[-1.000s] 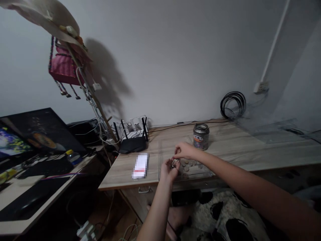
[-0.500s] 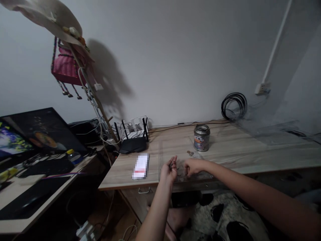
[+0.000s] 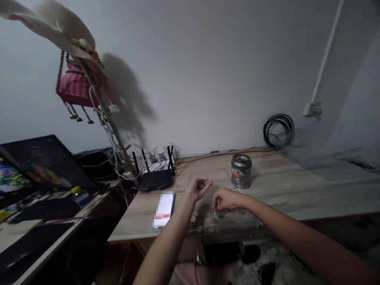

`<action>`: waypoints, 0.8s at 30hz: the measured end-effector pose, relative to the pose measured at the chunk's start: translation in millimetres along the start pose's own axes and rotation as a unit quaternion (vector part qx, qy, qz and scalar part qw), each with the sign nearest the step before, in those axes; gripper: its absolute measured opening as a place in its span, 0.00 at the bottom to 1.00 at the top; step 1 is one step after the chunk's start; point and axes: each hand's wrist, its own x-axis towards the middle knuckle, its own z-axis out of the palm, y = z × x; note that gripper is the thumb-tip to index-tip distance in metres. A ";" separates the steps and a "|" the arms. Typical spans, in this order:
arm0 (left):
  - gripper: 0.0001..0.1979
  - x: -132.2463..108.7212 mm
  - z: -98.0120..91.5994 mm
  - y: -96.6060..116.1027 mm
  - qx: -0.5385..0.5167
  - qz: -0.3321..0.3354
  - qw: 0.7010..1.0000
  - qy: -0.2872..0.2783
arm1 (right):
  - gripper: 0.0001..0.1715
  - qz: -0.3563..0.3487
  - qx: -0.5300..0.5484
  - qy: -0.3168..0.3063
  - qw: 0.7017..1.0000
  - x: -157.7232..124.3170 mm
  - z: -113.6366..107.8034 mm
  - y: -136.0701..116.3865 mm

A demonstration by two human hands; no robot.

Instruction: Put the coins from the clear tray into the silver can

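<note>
My left hand [image 3: 199, 190] is turned palm up above the desk, its fingers curled around a few coins [image 3: 201, 185] in the palm. To its right, my right hand [image 3: 225, 200] points down with fingertips bunched together at the desktop, among loose coins. Whatever those fingertips pinch is hidden. Several coins [image 3: 210, 224] lie spread near the front edge, below and between the hands. Behind my right hand stands a round metal tin [image 3: 241, 174] with a printed label and an open-looking rim.
A phone [image 3: 164, 209] with a lit screen lies left of my left forearm. Behind it sits a black router [image 3: 155, 180] with antennas. A coil of black cable [image 3: 278, 130] leans on the wall, beside clear plastic sheeting [image 3: 329, 162]. Monitors [image 3: 44, 166] occupy the side desk.
The view has shifted slightly. My left hand has moved up and away from my right hand, its palm more open to view. More coins show on the desk near the front edge.
</note>
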 end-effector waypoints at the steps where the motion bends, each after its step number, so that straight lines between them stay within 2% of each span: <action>1: 0.07 6.9 2.8 3.8 0.066 -0.042 0.997 -0.025 | 0.13 -0.009 0.022 0.029 0.999 3.6 -10.7 -0.5; 5: 0.11 33.8 12.9 16.1 0.184 -0.122 0.973 -0.058 | 0.14 -0.048 0.094 0.149 0.983 29.5 -50.7 0.0; 7: 0.15 45.6 14.8 18.7 0.265 -0.193 0.934 -0.139 | 0.13 -0.061 0.109 0.191 0.974 47.8 -60.3 3.8; 9: 0.19 54.8 13.6 18.8 0.276 -0.194 0.926 -0.168 | 0.12 -0.070 0.119 0.218 0.966 65.7 -61.7 10.5; 13: 0.24 64.4 5.8 16.0 0.256 -0.170 0.936 -0.169 | 0.11 -0.092 0.151 0.249 0.952 88.8 -52.7 27.3; 16: 0.24 67.1 0.5 14.8 0.230 -0.171 0.941 -0.178 | 0.09 -0.130 0.166 0.263 0.941 91.5 -46.7 35.5; 19: 0.21 67.0 -3.3 14.9 0.182 -0.189 0.944 -0.200 | 0.06 -0.157 0.084 0.316 0.932 81.9 -45.2 34.3; 21: 0.15 65.4 -5.2 15.7 0.152 -0.183 0.946 -0.218 | 0.06 -0.152 -0.010 0.403 0.902 68.2 -49.4 29.1; 24: 0.09 62.0 -6.2 16.7 0.137 -0.158 0.953 -0.220 | 0.09 -0.142 -0.149 0.551 0.809 39.4 -67.4 23.0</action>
